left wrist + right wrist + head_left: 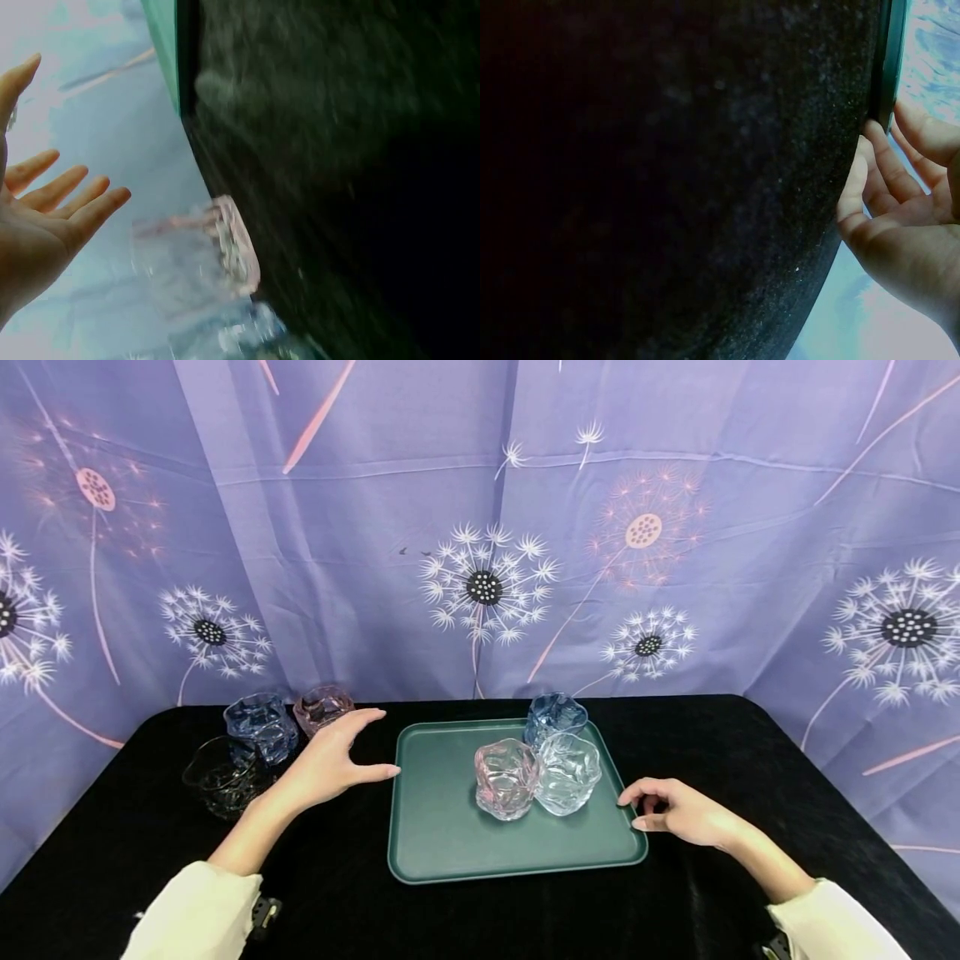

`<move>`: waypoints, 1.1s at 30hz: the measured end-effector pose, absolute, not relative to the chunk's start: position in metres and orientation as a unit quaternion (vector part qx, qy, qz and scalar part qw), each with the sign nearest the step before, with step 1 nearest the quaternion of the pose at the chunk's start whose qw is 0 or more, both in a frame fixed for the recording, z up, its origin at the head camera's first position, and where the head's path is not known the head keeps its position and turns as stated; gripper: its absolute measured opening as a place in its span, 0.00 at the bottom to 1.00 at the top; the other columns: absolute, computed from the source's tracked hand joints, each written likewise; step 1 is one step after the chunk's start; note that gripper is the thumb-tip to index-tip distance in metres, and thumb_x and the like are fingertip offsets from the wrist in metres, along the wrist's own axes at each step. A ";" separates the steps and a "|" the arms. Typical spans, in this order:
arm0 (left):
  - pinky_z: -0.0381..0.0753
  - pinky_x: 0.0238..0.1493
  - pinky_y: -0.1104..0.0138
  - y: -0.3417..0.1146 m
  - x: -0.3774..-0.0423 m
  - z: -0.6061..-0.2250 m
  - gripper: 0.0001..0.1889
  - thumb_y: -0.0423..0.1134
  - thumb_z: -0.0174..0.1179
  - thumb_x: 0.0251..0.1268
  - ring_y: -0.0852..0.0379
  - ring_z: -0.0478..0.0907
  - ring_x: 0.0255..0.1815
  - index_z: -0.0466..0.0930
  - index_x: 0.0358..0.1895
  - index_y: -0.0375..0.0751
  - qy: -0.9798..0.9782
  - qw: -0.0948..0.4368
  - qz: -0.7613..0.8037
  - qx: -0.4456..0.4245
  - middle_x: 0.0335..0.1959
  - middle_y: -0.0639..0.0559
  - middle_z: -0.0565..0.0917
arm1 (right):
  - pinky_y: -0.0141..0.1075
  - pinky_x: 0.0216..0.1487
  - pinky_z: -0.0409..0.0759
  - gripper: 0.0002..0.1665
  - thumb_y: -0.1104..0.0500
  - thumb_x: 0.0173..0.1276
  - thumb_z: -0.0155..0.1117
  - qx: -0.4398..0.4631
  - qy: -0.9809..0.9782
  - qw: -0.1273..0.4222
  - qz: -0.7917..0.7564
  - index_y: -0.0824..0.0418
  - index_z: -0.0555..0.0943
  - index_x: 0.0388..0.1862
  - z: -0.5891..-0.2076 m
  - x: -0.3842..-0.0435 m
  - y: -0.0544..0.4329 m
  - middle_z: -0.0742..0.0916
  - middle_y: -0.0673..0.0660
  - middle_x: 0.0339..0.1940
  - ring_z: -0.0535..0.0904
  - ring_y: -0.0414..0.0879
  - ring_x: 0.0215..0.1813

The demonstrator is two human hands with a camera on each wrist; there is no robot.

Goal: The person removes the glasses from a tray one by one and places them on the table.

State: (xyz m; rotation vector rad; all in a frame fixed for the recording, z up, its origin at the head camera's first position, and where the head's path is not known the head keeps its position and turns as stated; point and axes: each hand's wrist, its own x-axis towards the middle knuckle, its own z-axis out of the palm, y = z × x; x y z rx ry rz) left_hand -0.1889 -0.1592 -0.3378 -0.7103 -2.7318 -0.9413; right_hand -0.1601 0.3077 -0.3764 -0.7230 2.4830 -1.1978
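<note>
My left hand (335, 762) is held above the table just left of the green tray (435, 852), thumb and fingers spread, with nothing in it. In the left wrist view its fingers are straight, and a pink glass (236, 255) stands below them. My right hand (678, 812) pinches the tray's right edge near the front corner; in the right wrist view the tray rim (889, 67) lies between thumb and fingertips. On the tray's right half stand a pink glass (507, 781), a clear glass (568, 774) and, behind them, a blue glass (555, 717).
Left of the tray, beside my left forearm, stand a blue glass (261, 727) and a dark glass (225, 781), with the pink one behind the hand. Black cloth (330, 893) covers the table. A purple dandelion-print curtain (375, 568) hangs behind and at both sides.
</note>
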 end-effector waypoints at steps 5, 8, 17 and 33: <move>0.64 0.57 0.50 -0.137 -0.192 -0.343 0.39 0.49 0.70 0.46 0.41 0.65 0.60 0.67 0.60 0.31 -0.906 0.077 -0.322 -0.262 0.58 0.37 0.71 | 0.30 0.25 0.71 0.15 0.65 0.59 0.63 -0.248 0.861 0.147 -0.418 0.68 0.76 0.45 -0.377 -0.160 0.308 0.75 0.53 0.26 0.70 0.38 0.27; 0.65 0.57 0.50 -0.122 -0.193 -0.344 0.40 0.51 0.69 0.46 0.42 0.65 0.61 0.67 0.61 0.31 -0.905 0.060 -0.324 -0.271 0.59 0.38 0.70 | 0.30 0.25 0.70 0.15 0.65 0.59 0.63 -0.247 0.859 0.150 -0.422 0.69 0.76 0.45 -0.376 -0.159 0.308 0.75 0.54 0.26 0.69 0.38 0.27; 0.63 0.60 0.53 -0.083 -0.191 -0.341 0.44 0.53 0.70 0.44 0.46 0.62 0.64 0.63 0.65 0.34 -0.899 0.015 -0.329 -0.287 0.63 0.41 0.66 | 0.30 0.25 0.71 0.14 0.65 0.59 0.63 -0.247 0.866 0.141 -0.411 0.68 0.77 0.44 -0.376 -0.158 0.308 0.76 0.53 0.26 0.70 0.38 0.27; 0.63 0.60 0.54 -0.038 -0.187 -0.342 0.43 0.50 0.70 0.46 0.47 0.61 0.64 0.62 0.65 0.37 -0.881 -0.029 -0.321 -0.346 0.64 0.42 0.65 | 0.30 0.24 0.70 0.15 0.65 0.59 0.63 -0.244 0.865 0.141 -0.415 0.68 0.77 0.45 -0.375 -0.159 0.307 0.75 0.53 0.26 0.69 0.38 0.27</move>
